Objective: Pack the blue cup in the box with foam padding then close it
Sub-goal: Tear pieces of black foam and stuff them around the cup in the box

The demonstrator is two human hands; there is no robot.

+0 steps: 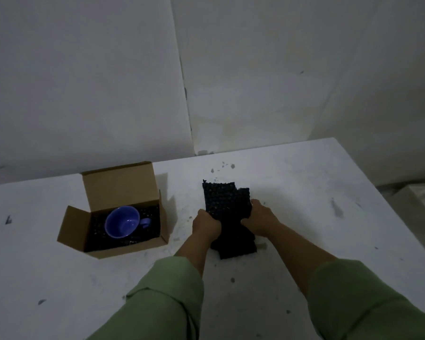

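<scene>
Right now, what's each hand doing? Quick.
Left hand: grips the left edge of the dark foam pad.
Right hand: grips the same pad's right edge.
</scene>
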